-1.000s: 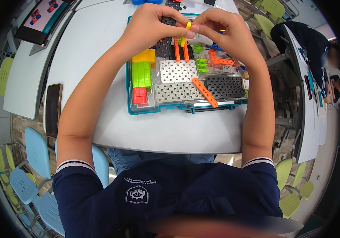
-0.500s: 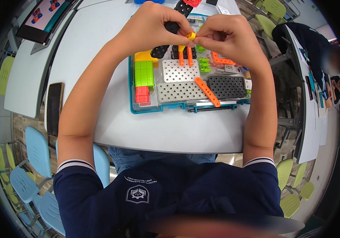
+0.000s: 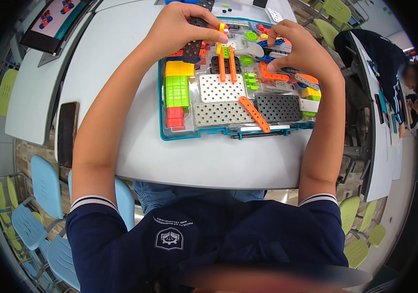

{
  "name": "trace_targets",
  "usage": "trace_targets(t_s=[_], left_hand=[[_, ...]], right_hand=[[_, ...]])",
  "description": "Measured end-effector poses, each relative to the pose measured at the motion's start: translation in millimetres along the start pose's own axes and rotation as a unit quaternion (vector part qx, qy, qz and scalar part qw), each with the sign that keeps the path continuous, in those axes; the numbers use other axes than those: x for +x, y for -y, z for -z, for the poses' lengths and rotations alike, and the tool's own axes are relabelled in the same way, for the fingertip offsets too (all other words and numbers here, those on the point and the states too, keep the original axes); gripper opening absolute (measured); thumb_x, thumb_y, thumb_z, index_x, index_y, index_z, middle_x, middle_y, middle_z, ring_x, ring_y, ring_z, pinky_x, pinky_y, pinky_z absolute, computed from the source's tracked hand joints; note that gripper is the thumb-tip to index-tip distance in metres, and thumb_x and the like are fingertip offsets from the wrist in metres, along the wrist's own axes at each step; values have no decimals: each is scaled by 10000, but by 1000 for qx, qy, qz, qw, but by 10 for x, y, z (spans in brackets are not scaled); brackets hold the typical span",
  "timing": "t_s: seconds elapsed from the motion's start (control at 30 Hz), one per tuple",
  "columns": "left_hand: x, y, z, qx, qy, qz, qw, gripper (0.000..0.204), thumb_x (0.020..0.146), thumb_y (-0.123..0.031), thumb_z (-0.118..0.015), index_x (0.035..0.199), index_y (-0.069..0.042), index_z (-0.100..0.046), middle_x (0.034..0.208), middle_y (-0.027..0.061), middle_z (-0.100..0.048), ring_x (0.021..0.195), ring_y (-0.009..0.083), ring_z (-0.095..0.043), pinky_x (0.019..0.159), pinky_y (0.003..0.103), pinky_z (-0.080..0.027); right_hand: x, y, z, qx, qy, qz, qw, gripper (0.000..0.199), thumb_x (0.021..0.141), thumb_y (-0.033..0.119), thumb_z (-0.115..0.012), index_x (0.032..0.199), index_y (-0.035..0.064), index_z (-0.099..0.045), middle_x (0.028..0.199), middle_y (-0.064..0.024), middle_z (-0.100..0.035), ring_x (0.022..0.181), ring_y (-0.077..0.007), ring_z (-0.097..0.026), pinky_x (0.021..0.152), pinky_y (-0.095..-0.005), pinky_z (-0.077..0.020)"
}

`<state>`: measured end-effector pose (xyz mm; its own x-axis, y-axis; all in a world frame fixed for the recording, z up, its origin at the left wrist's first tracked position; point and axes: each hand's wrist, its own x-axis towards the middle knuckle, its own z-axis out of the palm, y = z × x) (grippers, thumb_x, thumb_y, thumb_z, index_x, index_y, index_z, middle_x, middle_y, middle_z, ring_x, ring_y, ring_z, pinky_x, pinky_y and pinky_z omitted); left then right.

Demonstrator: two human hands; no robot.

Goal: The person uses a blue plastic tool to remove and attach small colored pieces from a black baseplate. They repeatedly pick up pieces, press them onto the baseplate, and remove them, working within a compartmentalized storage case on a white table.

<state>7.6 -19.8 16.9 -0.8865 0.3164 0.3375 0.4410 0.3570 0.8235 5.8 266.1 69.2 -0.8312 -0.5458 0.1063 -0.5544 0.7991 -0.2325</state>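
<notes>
Above the tray (image 3: pixel 162 117) at 12 o'clock | your left hand (image 3: pixel 182 24) pinches a black strip (image 3: pixel 193 46) hanging lengthwise toward 6 | right hand (image 3: pixel 299 46) nearby at 3, fingers curled, grip unclear.

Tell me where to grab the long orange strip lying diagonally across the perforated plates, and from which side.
Take the orange strip near its middle, pinching its two long edges from straight above. It lies flat and slanted across the white plate and black plate, so its ends sit low against them while the top is uncovered. Both the left hand and right hand are farther up the tray.
</notes>
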Motion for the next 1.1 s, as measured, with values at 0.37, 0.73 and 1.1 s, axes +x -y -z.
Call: trace_targets(t_s=[0.37,0.73,1.1], left_hand=[[17,197,48,-21,-46,17,999,218,797,-165,-852,935,-18,-770,885,59,-739,792,103,-704,740,241,-593],[38,248,87,2,-49,2,999,214,787,-163,-863,926,-26,-776,872,47,-740,782,86,-687,737,232,-581],[27,217,23,16,-49,-9,999,234,780,-213,-870,931,-57,-784,865,36,-745,785,85,-703,737,228,-587]], right_hand=[[94,-144,-131,-3,32,94,995,278,728,139,-847,920,79,-655,1250,-56,-638,1200,-262,-570,1043,-384,-455],[53,-113,136,40,-102,154,982,262,776,153,-827,910,63,-620,1131,-46,-627,1114,-240,-598,1008,-353,-439],[15,376,204,-28,-107,134,985,200,759,88,-749,902,-5,-645,1082,-143,-607,1034,-311,-580,917,-387,-478]])
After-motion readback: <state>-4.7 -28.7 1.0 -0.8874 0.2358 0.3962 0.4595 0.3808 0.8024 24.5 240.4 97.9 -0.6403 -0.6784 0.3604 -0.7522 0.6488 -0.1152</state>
